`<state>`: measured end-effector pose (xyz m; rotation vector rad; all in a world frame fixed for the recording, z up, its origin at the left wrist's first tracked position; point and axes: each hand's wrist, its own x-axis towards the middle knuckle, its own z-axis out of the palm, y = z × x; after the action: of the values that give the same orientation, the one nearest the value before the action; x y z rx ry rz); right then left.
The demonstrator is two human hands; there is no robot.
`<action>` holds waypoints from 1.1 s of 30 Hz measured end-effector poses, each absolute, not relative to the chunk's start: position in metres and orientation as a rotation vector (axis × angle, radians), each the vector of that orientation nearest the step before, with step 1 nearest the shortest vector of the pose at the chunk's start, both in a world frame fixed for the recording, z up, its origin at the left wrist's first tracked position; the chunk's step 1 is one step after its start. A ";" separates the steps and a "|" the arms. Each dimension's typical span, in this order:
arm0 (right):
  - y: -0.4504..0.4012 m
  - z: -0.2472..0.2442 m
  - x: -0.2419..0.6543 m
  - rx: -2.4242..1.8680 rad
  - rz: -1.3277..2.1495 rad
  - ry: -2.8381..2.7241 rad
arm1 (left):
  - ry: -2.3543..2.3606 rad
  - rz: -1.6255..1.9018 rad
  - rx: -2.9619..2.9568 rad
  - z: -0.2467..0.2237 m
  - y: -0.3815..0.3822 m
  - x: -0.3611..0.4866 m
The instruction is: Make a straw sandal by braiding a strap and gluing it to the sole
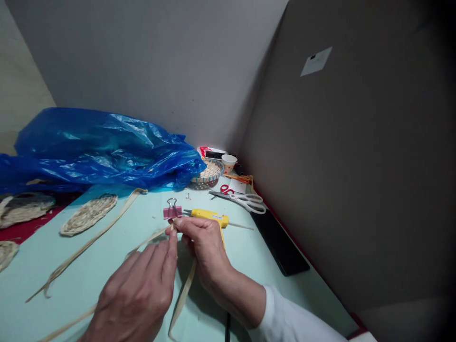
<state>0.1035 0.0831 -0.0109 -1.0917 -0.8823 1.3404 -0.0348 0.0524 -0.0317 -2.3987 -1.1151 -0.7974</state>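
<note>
My right hand (204, 242), in a white sleeve, is closed in a pinch on a pale straw strip (185, 292), whose tail hangs down below the palm. Coming from the lower left, my left hand (138, 285) meets it fingertip to fingertip, its index finger pressed on the strip and its other fingers curled. Another length of straw (153, 237) runs out leftward from the fingertips and under the left hand. A pink binder clip (172, 212) stands right at the pinched spot, its wire handles up. Fingers hide how the strips cross there.
A yellow glue gun (208, 216) lies behind my right hand. Farther back are white-handled scissors (245, 201), a small basket (207, 173) and a paper cup (229, 161). A blue plastic bag (103, 152), a woven oval (90, 213) and a loose strip (89, 244) are left; a black phone (280, 242) is right.
</note>
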 end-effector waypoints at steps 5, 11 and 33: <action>0.086 -0.013 0.104 -1.050 1.327 -0.837 | -1.387 -1.276 -2.671 -0.016 0.059 -0.033; 0.073 -0.006 0.097 -0.970 1.317 -1.012 | -2.349 -1.906 -2.522 0.006 0.085 -0.044; 0.066 -0.010 0.099 -1.096 1.081 -1.387 | -2.742 -2.607 -2.270 -0.006 0.087 -0.037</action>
<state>0.0991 0.0661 -0.0097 -1.0956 -1.3874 1.0805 -0.0373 0.0868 -0.0064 -2.2699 -2.7416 -2.6070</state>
